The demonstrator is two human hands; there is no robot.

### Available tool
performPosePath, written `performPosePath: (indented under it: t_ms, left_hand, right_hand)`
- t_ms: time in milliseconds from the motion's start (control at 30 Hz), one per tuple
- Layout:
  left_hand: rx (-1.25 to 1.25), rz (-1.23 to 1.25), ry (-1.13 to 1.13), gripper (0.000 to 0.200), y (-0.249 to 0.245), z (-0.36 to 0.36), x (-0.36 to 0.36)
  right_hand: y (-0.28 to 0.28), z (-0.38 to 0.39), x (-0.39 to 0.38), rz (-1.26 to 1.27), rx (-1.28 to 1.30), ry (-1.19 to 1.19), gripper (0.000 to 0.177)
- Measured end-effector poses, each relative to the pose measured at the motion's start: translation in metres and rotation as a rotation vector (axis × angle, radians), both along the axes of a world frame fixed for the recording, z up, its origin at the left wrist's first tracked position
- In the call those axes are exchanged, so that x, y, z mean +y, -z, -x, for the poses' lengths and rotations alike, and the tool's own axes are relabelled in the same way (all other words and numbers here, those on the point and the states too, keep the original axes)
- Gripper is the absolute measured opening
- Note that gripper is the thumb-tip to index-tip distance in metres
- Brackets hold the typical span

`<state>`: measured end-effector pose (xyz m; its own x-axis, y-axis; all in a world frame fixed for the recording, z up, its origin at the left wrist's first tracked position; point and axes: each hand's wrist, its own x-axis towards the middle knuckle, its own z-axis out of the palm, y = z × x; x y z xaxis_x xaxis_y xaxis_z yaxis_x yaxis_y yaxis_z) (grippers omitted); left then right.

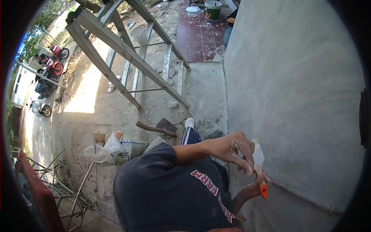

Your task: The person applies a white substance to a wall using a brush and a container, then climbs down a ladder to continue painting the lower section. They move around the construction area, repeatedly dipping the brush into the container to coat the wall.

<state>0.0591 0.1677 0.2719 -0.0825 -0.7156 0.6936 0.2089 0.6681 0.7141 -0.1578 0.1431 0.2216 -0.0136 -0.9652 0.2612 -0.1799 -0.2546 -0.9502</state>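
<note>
A flat paintbrush (257,154) with a pale, wide head and an orange handle end is in front of the grey wall. My right hand (252,190), low in the view, is closed around its handle. My left hand (236,151) reaches across from the left, fingers curled and pressed together at the brush's side. Whitish smears mark its fingers. Whether the left fingertips grip the brush or a small thing beside it is hidden.
A smooth grey wall (293,104) fills the right side, with a pipe along it. An aluminium stepladder (131,58) stands ahead. A wooden-handled tool (154,128) and plastic bags (116,149) lie near my feet. Farther off are a paint bucket (213,11), a partly hidden person and motorcycles (48,69).
</note>
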Motion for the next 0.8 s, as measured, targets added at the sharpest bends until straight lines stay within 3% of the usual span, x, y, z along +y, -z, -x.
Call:
performPosePath:
  t_ms: [200, 267, 367, 500, 600, 667, 800]
  left_hand:
    - [0.012, -0.095, -0.229, 0.014, -0.004, -0.073, 0.006]
    - [0.285, -0.415, -0.242, 0.019, -0.011, -0.095, 0.007]
    - [0.485, -0.36, -0.273, 0.023, -0.002, -0.135, 0.004]
    - [0.323, -0.32, -0.355, 0.024, 0.005, -0.199, 0.022]
    - [0.202, -0.154, -0.578, 0.026, 0.006, -0.237, 0.04]
    - [0.365, -0.142, -0.688, 0.033, 0.008, -0.25, 0.053]
    - [0.389, -0.025, -0.901, 0.05, 0.023, -0.278, 0.088]
  right_hand:
    - [0.016, -0.056, -0.033, -0.039, -0.036, -0.134, 0.028]
    - [0.011, -0.09, -0.036, -0.036, -0.061, -0.128, 0.027]
    - [0.009, -0.14, -0.051, -0.031, -0.081, -0.177, 0.026]
    - [-0.002, -0.211, -0.061, -0.078, -0.116, -0.316, 0.019]
    - [-0.002, -0.257, -0.072, -0.052, -0.113, -0.439, 0.017]
    - [-0.002, -0.284, -0.078, -0.059, -0.116, -0.504, 0.018]
    - [-0.016, -0.331, -0.074, -0.128, -0.136, -0.711, 0.019]
